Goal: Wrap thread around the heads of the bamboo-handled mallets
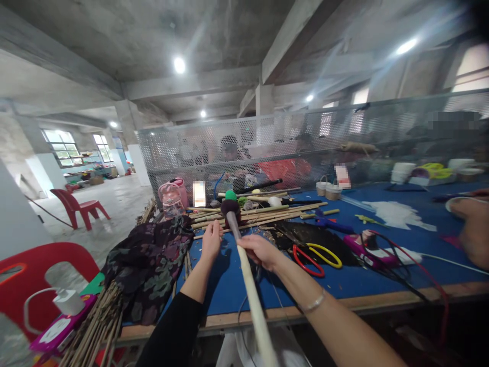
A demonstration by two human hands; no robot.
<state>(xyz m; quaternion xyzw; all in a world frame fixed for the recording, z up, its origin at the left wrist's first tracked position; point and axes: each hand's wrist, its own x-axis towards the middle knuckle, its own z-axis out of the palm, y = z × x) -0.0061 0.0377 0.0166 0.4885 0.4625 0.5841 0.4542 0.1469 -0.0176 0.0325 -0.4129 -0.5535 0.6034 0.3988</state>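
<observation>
A long pale stick (250,290) slants up from the bottom of the view, tipped with a dark ball (230,207). Just below the ball, the stick is wrapped in something greyish and shiny. My right hand (262,251) grips the stick under this wrapped part. Left of the ball, my left hand (212,239) has its fingers drawn together in a pinch, apart from the stick; anything between them is too small to make out. A thin dark strand hangs below my right hand. Scissors (316,257) with red and yellow handles lie to the right on a black cloth.
Bamboo sticks (263,216) lie across the blue table (229,300), before a perforated metal screen (198,148). Dark floral cloth (153,265) drapes the left edge beside bundled twigs (95,321). A purple glue gun or power strip (369,252) with cables and another person's arm (473,229) are right.
</observation>
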